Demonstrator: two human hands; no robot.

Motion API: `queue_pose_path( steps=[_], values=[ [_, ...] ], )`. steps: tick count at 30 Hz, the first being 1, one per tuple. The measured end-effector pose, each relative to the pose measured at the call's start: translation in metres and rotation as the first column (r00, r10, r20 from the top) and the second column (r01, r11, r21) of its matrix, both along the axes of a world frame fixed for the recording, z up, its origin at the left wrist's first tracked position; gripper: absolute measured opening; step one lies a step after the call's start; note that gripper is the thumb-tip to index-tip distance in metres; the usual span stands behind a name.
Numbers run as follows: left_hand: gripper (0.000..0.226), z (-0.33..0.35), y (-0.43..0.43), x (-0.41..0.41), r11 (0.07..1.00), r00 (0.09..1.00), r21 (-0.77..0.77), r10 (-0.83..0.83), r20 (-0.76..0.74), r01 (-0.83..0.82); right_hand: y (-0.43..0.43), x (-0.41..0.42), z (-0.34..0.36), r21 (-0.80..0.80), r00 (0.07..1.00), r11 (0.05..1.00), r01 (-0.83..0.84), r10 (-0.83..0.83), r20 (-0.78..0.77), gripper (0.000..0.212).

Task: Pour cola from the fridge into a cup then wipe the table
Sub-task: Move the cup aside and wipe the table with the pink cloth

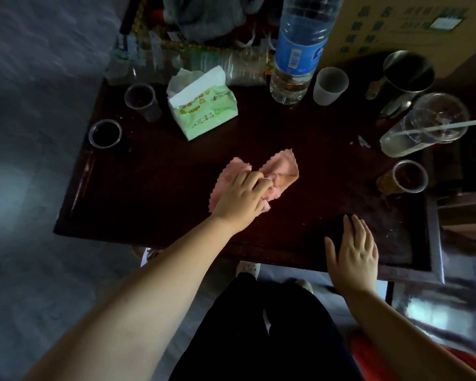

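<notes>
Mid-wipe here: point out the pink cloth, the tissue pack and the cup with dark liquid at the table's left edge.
pink cloth (282,171): head view, on the bare right fold beyond the left hand.
tissue pack (206,111): head view, on its green printed wrapper.
cup with dark liquid (105,133): head view, on the dark surface inside its rim.

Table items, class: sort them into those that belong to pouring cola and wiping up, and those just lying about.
Belongs to the job: pink cloth under the left hand; dark table; cup of dark drink, probably the cola.

Just lying about: tissue pack, water bottle, frosted cup, metal mug, lidded cup with straw.
</notes>
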State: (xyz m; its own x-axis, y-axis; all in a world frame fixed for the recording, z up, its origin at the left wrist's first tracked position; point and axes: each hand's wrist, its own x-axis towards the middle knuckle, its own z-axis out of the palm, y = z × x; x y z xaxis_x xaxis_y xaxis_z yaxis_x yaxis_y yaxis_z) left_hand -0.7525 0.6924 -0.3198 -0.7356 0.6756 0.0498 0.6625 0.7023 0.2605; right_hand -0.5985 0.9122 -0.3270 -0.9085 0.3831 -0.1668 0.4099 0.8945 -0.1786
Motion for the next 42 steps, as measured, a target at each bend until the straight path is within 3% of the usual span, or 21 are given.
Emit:
queue_pose_path(
  steps=[5,11,15,20,25,35,42],
  values=[
    [0.037,0.004,-0.044,0.002,0.996,0.995,-0.047,0.078,-0.061,-0.081,0.0,0.0,-0.001,0.0,1.0,1.0,0.0,0.0,0.008,0.071],
    [0.042,0.018,-0.107,0.001,0.941,0.941,-0.071,0.324,-0.099,-0.332,-0.002,0.002,-0.001,-0.007,1.0,1.0,-0.008,0.008,-0.01,0.073],
    [0.04,0.018,-0.143,0.002,0.902,0.905,-0.113,0.4,-0.146,-0.417,-0.002,0.003,0.0,-0.01,1.0,1.0,-0.013,0.013,-0.015,0.074],
    [0.046,0.009,-0.162,0.004,0.879,0.898,-0.184,0.423,-0.122,-0.439,-0.001,0.002,-0.001,0.0,1.0,1.0,-0.02,0.02,-0.001,0.074],
    [0.069,-0.007,-0.157,0.009,0.893,0.894,-0.218,0.427,0.133,-0.394,-0.001,0.002,-0.002,-0.006,1.0,1.0,-0.013,0.013,0.002,0.074],
    [0.062,-0.016,-0.157,0.001,0.878,0.877,-0.286,0.443,0.185,-0.383,-0.003,0.002,0.0,-0.009,1.0,1.0,-0.008,0.008,0.003,0.073],
    [0.066,0.016,-0.148,0.0,0.883,0.869,-0.308,0.432,0.241,-0.354,-0.003,0.0,0.016,-0.061,1.0,0.998,-0.021,0.021,0.005,0.075]
  ],
)
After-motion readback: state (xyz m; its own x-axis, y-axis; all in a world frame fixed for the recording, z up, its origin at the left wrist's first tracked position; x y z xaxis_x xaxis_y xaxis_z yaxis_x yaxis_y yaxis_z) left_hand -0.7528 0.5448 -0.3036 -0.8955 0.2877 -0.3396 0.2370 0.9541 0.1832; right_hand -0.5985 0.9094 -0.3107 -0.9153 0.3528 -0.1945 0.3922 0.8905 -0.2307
